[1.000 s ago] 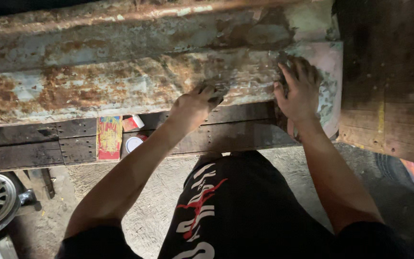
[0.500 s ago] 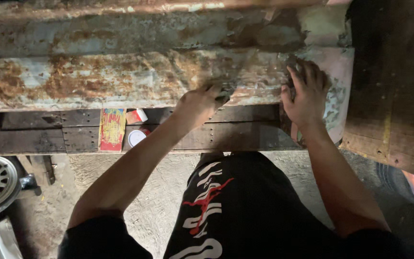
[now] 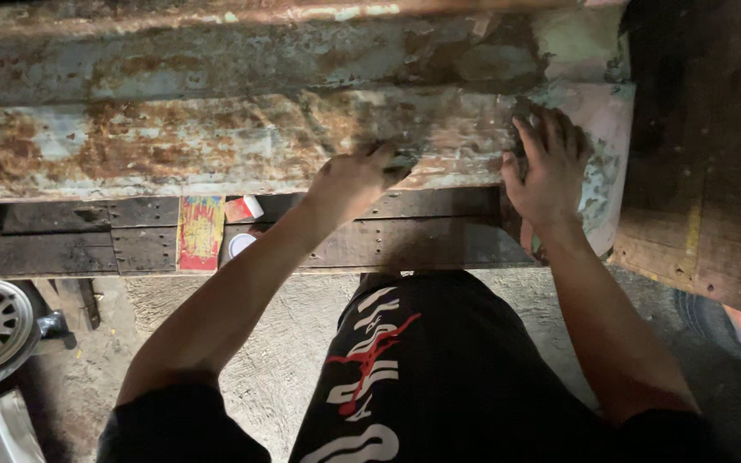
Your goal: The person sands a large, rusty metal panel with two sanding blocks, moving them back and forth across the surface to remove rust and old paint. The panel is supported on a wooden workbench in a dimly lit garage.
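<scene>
Dim scene, lit by one warm pool of light near the middle of the frame.

The light falls brightest on the rusty metal panel (image 3: 216, 141) and the concrete floor (image 3: 302, 343), with a pale glare along the panel's top edge. It fades quickly toward the corners, which sink into near black. The wooden boards (image 3: 705, 171) at the right stay in deep shadow. Both forearms catch soft highlights. Detail is slightly soft and grainy throughout, and the left hand (image 3: 353, 180) looks mildly smeared.
</scene>
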